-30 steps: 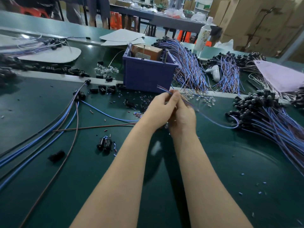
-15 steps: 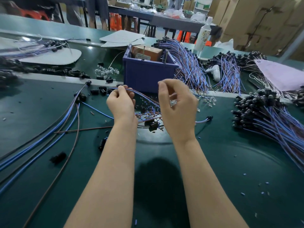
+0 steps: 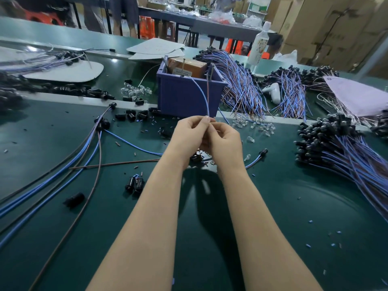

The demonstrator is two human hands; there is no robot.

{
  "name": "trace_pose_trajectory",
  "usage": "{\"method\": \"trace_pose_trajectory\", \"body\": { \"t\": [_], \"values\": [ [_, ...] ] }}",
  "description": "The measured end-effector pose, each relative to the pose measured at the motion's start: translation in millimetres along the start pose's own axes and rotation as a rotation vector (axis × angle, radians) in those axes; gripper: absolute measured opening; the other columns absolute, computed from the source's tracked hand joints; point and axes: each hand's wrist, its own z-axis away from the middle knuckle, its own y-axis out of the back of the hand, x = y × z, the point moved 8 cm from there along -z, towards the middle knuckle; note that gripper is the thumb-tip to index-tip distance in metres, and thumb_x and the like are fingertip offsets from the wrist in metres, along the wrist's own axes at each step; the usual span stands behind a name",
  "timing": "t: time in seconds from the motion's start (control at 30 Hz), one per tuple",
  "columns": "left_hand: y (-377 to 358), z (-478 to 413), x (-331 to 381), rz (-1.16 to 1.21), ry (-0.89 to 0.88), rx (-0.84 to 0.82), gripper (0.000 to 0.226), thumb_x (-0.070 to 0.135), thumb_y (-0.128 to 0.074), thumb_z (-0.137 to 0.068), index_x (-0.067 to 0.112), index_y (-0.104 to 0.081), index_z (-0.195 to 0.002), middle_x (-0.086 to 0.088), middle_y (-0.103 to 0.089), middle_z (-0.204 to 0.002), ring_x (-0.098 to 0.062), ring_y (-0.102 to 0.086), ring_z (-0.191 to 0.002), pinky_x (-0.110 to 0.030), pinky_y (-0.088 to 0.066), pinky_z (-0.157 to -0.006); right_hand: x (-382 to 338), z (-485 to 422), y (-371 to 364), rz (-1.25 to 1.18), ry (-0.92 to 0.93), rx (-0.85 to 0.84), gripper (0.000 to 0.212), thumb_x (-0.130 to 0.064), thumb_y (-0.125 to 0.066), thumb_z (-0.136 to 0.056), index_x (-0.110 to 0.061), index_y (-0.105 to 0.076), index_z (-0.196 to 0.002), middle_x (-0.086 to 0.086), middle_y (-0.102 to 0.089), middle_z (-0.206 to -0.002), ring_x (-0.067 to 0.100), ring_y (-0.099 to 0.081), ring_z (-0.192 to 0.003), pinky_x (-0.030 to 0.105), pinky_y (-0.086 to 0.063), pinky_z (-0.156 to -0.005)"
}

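Wires [image 3: 202, 95] rise above left hand [image 3: 189, 133] and right hand [image 3: 225, 141], pinched between their meeting fingertips

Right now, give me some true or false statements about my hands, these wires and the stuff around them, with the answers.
1. The left hand and the right hand meet and pinch the thin wires. True.
2. The wires rise in front of the purple bin. True.
3. The purple bin is empty. False: a brown box sits in it.
4. The white bottle lies on its side. False: it stands upright, behind the bin and to its right.
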Motion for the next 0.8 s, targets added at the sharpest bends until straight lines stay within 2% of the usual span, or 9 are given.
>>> {"method": "trace_pose_trajectory", "body": {
  "t": [0.07,0.13,0.23,0.3,0.37,0.47,0.53,0.67,0.8],
  "values": [
    [2.7,-0.1,-2.4,0.053,0.027,0.013,0.021,0.012,-0.048,-0.099,0.01,-0.064,-0.086,-0.009,-0.065,-0.075,-0.011,-0.06,-0.052,-0.018,-0.047,-0.043,3.1,-0.1,-4.4,-0.099,-0.033,-0.019,0.021,-0.006,-0.049,-0.097,-0.009,-0.058,-0.079,0.01,-0.065,-0.073,0.01,-0.065,-0.055,0.024,-0.056,-0.056],
    [4.4,-1.0,-5.3,0.118,0.056,0.023,0.022,0.012,-0.05,-0.098,0.011,-0.065,-0.082,-0.01,-0.066,-0.074,-0.011,-0.06,-0.049,-0.017,-0.045,-0.041,4.4,-0.2,-6.3,-0.14,-0.037,-0.024,0.022,-0.005,-0.048,-0.098,-0.009,-0.058,-0.078,0.009,-0.065,-0.072,0.011,-0.065,-0.055,0.024,-0.057,-0.058],
    [7.4,-2.4,-6.3,0.137,0.049,0.07,0.02,0.01,-0.05,-0.097,0.009,-0.064,-0.083,-0.011,-0.065,-0.075,-0.012,-0.06,-0.053,-0.019,-0.047,-0.045,4.8,-0.3,-0.2,-0.134,-0.03,0.048,0.021,-0.006,-0.046,-0.098,-0.01,-0.055,-0.08,0.012,-0.065,-0.076,0.02,-0.064,-0.065,0.032,-0.057,-0.066],
    [14.0,-4.0,-4.1,0.124,0.002,0.157,0.022,0.01,-0.048,-0.098,0.011,-0.061,-0.08,-0.006,-0.065,-0.073,-0.007,-0.06,-0.052,-0.018,-0.05,-0.05,2.0,-1.1,8.0,-0.127,0.004,0.125,0.018,-0.007,-0.043,-0.1,-0.011,-0.051,-0.084,0.014,-0.066,-0.076,0.025,-0.066,-0.068,0.037,-0.057,-0.07],
    [23.1,-4.1,-0.9,0.087,-0.055,0.262,0.025,0.012,-0.045,-0.099,0.014,-0.057,-0.078,-0.002,-0.065,-0.069,-0.003,-0.061,-0.052,-0.018,-0.052,-0.057,-4.8,-1.5,18.1,-0.024,0.082,0.2,0.015,-0.01,-0.041,-0.101,-0.014,-0.047,-0.087,0.01,-0.068,-0.073,0.023,-0.068,-0.065,0.037,-0.058,-0.07],
    [35.2,-4.2,3.9,-0.074,-0.13,0.378,0.024,0.014,-0.044,-0.099,0.016,-0.057,-0.08,0.003,-0.062,-0.063,0.0,-0.056,-0.05,-0.026,-0.051,-0.066,-10.1,-1.5,25.8,0.107,0.154,0.237,0.007,-0.013,-0.04,-0.101,-0.015,-0.047,-0.104,0.001,-0.065,-0.064,0.011,-0.061,-0.05,0.03,-0.052,-0.062],
    [36.7,-4.8,6.1,-0.155,-0.161,0.387,0.021,0.014,-0.045,-0.099,0.013,-0.06,-0.085,0.005,-0.06,-0.06,0.004,-0.052,-0.046,-0.026,-0.048,-0.067,-10.3,-2.4,26.4,0.17,0.173,0.231,0.014,-0.014,-0.04,-0.101,-0.014,-0.047,-0.113,-0.003,-0.063,-0.063,0.006,-0.055,-0.045,0.03,-0.049,-0.061],
    [35.4,-7.4,5.2,-0.212,-0.155,0.356,0.022,0.013,-0.045,-0.098,0.006,-0.065,-0.094,0.005,-0.059,-0.06,0.004,-0.049,-0.044,-0.022,-0.047,-0.065,-15.2,-3.2,21.7,0.269,0.24,0.221,0.018,-0.015,-0.041,-0.101,-0.016,-0.047,-0.118,-0.005,-0.063,-0.065,0.008,-0.054,-0.047,0.041,-0.053,-0.071],
    [38.0,-8.0,2.4,-0.181,-0.134,0.365,0.021,0.013,-0.045,-0.098,0.006,-0.065,-0.094,0.004,-0.059,-0.061,0.002,-0.05,-0.046,-0.021,-0.046,-0.062,-21.3,0.1,20.7,0.312,0.332,0.274,0.022,-0.018,-0.042,-0.1,-0.016,-0.049,-0.121,-0.006,-0.064,-0.067,0.008,-0.056,-0.048,0.039,-0.055,-0.069]
  ]
}}
